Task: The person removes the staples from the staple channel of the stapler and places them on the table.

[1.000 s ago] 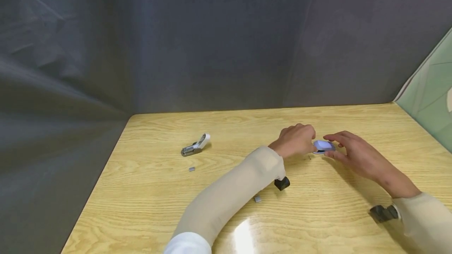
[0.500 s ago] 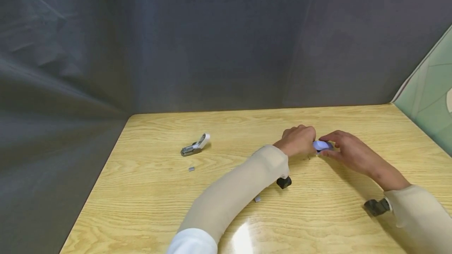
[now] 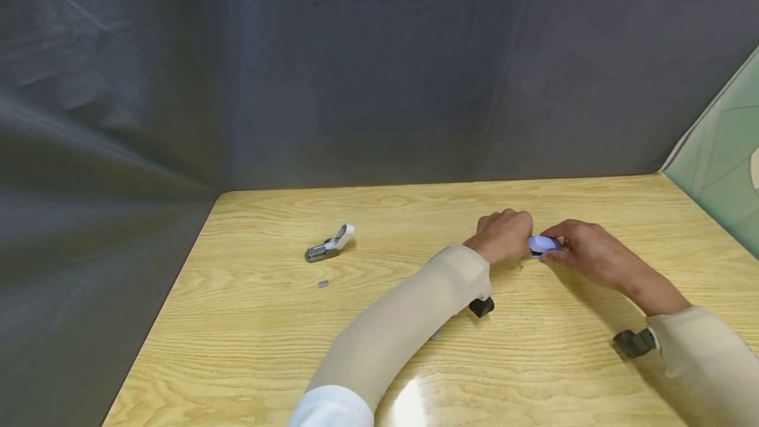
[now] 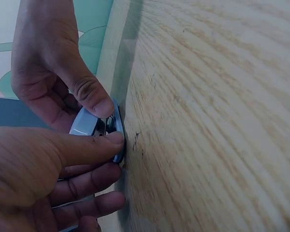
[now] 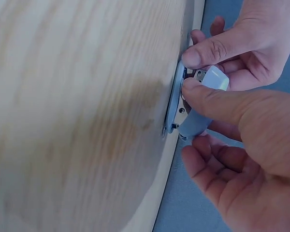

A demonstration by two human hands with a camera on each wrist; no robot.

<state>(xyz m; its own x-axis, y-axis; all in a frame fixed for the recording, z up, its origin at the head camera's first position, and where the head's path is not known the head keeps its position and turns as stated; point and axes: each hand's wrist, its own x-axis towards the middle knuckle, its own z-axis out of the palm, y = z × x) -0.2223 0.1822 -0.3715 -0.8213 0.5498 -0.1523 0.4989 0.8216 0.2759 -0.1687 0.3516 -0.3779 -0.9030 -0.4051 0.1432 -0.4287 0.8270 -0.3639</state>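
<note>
A small light-blue stapler [image 3: 541, 244] rests on the wooden table at the right, between both hands. My left hand [image 3: 504, 236] pinches its left end; in the left wrist view the thumb [image 4: 94, 145] lies along that end near the base. From the other side, my right hand [image 3: 593, 256] grips the stapler, its thumb [image 5: 203, 94] pressed against the metal part between top and base. In the right wrist view the light-blue top [image 5: 195, 123] stands apart from the base [image 5: 174, 99]. Fingers hide part of the stapler's middle.
A second stapler [image 3: 329, 244], white and grey with its top raised, lies at the left. Near it is a small grey staple strip [image 3: 323, 284]. Another grey piece [image 3: 435, 335] shows beside the left sleeve. A dark curtain [image 3: 367, 71] borders the table's back and left.
My right hand has shifted slightly left and its fingers have come in onto the stapler. The left hand has moved a little to the right. The white stapler stays put.
</note>
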